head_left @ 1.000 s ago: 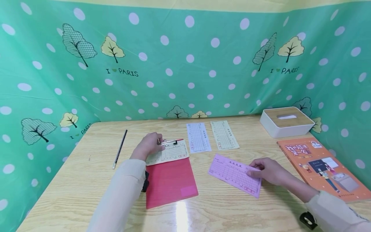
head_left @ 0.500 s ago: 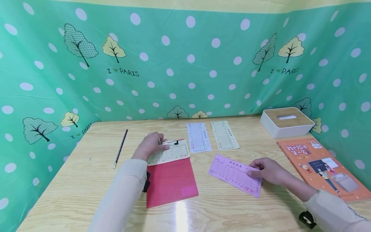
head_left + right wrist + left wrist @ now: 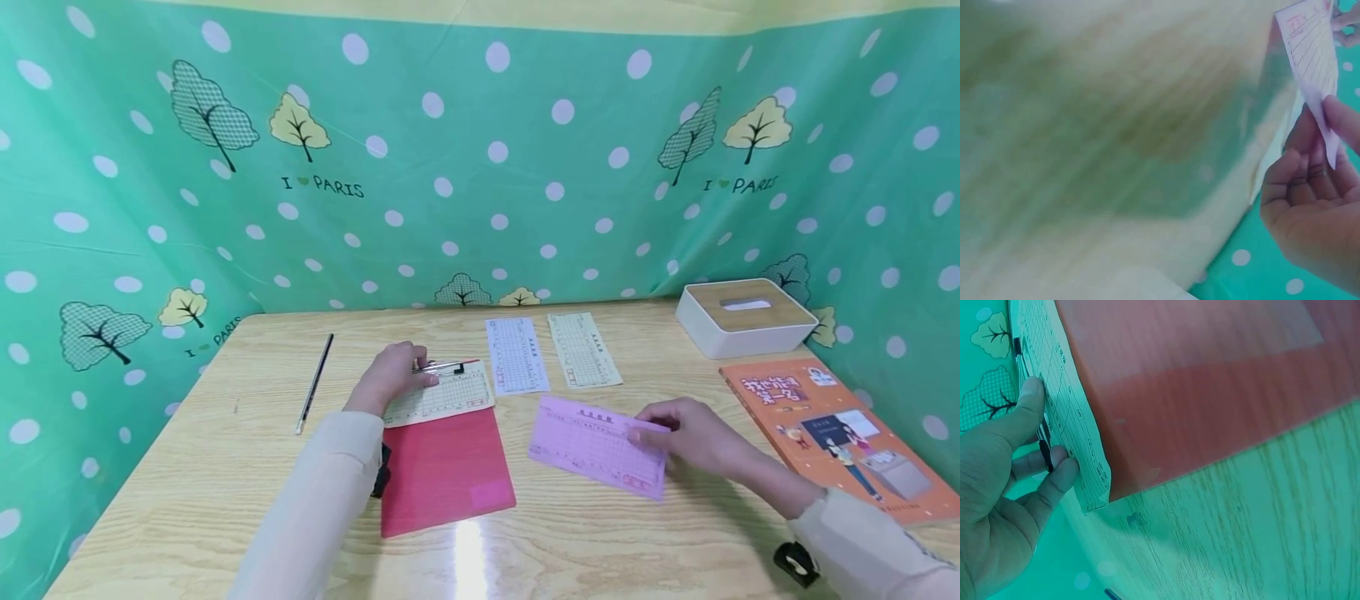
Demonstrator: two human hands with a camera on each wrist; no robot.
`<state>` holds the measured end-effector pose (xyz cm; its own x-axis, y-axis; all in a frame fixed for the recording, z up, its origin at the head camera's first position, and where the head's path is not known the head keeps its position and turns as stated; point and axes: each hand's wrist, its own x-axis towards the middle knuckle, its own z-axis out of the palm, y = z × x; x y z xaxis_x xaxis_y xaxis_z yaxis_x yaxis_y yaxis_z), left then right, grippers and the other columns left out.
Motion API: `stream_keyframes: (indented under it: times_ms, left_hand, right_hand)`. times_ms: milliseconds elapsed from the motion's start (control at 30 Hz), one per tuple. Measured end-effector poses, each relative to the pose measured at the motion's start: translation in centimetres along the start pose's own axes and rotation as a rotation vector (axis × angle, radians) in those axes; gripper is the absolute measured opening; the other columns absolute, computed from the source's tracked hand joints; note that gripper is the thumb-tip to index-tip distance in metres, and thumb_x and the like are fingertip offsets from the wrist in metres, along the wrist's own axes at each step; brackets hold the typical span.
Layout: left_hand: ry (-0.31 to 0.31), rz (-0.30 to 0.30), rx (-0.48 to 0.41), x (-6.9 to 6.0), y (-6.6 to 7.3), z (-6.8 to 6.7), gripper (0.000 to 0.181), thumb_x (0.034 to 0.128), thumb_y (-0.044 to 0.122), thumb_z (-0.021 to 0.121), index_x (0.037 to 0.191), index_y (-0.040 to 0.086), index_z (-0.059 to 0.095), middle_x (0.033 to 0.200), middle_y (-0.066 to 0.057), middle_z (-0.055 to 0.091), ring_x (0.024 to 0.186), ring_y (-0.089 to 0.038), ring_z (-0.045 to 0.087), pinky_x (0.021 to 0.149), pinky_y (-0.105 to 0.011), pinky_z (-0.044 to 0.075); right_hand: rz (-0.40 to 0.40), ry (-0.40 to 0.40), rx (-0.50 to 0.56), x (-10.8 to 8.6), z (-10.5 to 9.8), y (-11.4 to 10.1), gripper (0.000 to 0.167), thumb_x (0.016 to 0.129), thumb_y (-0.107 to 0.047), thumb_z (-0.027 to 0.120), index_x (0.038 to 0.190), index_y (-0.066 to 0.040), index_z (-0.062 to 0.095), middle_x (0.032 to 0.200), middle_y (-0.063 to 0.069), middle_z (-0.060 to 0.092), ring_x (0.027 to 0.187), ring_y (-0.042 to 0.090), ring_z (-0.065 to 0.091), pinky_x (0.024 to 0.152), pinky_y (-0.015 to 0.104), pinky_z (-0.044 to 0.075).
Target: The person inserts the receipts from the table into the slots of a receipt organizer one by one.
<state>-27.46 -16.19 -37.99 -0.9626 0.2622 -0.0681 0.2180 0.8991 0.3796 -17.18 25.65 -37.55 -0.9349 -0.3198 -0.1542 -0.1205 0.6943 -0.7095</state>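
Observation:
My left hand (image 3: 393, 375) pinches the metal clip (image 3: 444, 367) at the top of a red clip folder (image 3: 448, 475). A pale yellow printed slip (image 3: 450, 398) lies across the folder's upper part, its top edge by the clip. In the left wrist view, thumb and fingers (image 3: 1054, 481) are at the clip's wire and black ends. To the right, my right hand (image 3: 697, 433) holds a pink printed slip (image 3: 592, 446) by its right end, between thumb and fingers. The right wrist view shows that slip (image 3: 1310, 50) slightly bent and tilted.
Behind the folder lie a white slip (image 3: 517, 357) and another yellowish slip (image 3: 584, 350). A pencil (image 3: 315, 383) is at left. At right are an orange book (image 3: 832, 442) and a white tissue box (image 3: 742, 337) with a wooden top. A dotted green cloth (image 3: 465, 167) hangs behind.
My right hand has moved slightly left and up with the pink slip, which now seems raised off the table. My left hand stays at the clip.

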Motion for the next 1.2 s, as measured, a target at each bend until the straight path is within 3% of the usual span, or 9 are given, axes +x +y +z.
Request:
stream_keyframes:
  times_ms: [400,600,933,1200]
  left_hand:
    - [0.017,0.005,-0.006,0.0,-0.2,0.1,0.023,0.0914,0.021,0.078,0.083,0.008,0.06,0.071,-0.005,0.048,0.07,-0.021,0.045,0.068,-0.035,0.039]
    - [0.016,0.003,0.002,0.0,-0.2,0.1,0.025,0.0914,0.022,0.077,0.081,0.009,0.058,0.075,-0.006,0.051,0.073,-0.022,0.047,0.07,-0.035,0.04]
    - [0.009,-0.006,0.041,0.3,-0.1,0.2,0.024,0.0913,0.022,0.078,0.082,0.01,0.059,0.083,-0.007,0.058,0.078,-0.023,0.051,0.074,-0.037,0.043]
    - [0.01,0.03,0.067,0.0,0.2,0.0,0.023,0.0908,0.02,0.078,0.082,0.009,0.06,0.083,-0.007,0.059,0.076,-0.023,0.051,0.072,-0.037,0.044]
  right_hand:
    - [-0.198,0.1,-0.067,2.0,-1.1,-4.9,0.012,0.096,-0.019,0.072,0.101,-0.01,0.078,0.081,-0.003,0.066,0.071,0.016,0.051,0.058,0.024,0.038]
    - [-0.285,0.092,-0.058,3.8,-0.4,-7.1,0.012,0.096,-0.019,0.073,0.099,-0.009,0.078,0.077,-0.003,0.064,0.07,0.016,0.05,0.058,0.024,0.038]
    - [-0.328,0.013,0.054,7.1,2.7,-9.7,0.01,0.093,-0.019,0.075,0.094,-0.009,0.078,0.074,-0.004,0.066,0.066,0.014,0.049,0.056,0.022,0.033]
    - [-0.297,-0.066,0.101,9.1,4.9,-11.2,0.013,0.094,-0.022,0.075,0.088,-0.01,0.076,0.073,-0.003,0.067,0.063,0.013,0.049,0.054,0.021,0.031]
